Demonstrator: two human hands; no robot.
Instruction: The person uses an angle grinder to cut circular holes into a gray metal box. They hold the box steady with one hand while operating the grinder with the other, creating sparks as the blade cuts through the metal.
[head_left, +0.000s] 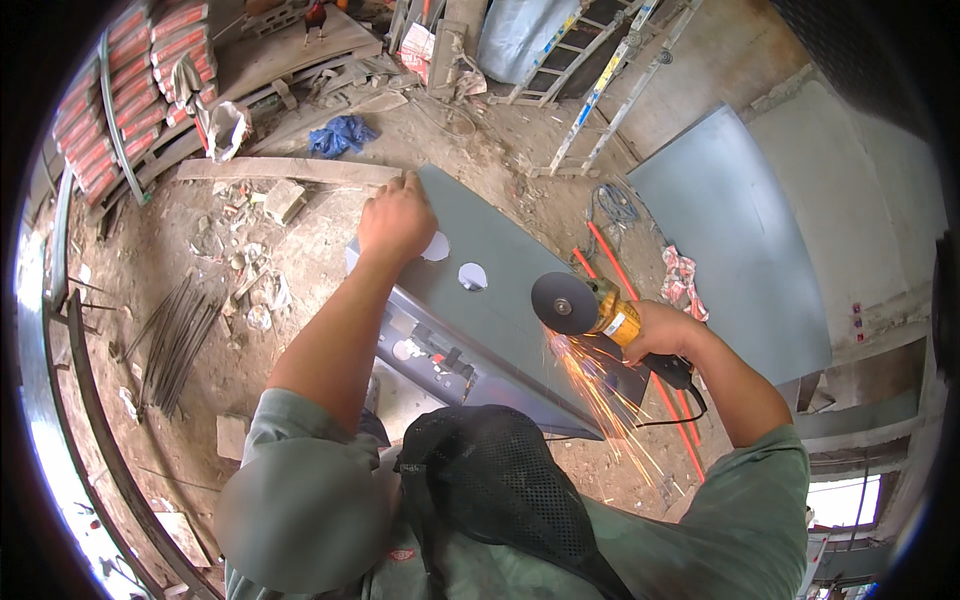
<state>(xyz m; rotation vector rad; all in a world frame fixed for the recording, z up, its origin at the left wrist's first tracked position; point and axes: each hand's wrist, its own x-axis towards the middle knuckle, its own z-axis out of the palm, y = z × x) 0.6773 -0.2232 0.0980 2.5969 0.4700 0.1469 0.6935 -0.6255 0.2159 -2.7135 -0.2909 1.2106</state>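
From the head view, a grey metal sheet (500, 270) lies tilted across the middle of the dirt floor (200, 300), with two round holes (455, 262) cut in it near the center. The left hand (395, 222) sits at about 11 o'clock from the center, laid flat with fingers curled over the sheet's far edge, pressing it down to hold it. The right hand (660, 330) is at about 3 o'clock, wrapped tight around a yellow grinder (600, 312). Its dark round disc (563, 303) touches the sheet's right edge, and orange sparks (600, 400) spray down toward 5 o'clock. So the step in hand looks like cutting or grinding along that edge. The next move likely calls for a steady push of the disc along the edge while the left hand stays well away from it and keeps the sheet from sliding. The black cord (680, 400) hangs just under the right wrist, near the sparks, so it should stay clear of the disc. A second grey sheet (730, 230) lies at 2 o'clock, ladders (590, 70) at 1 o'clock, thin steel rods (180, 340) at 9 o'clock, and stacked red bags (130, 80) at 10 o'clock. Red pipes (640, 330) run under the grinder.
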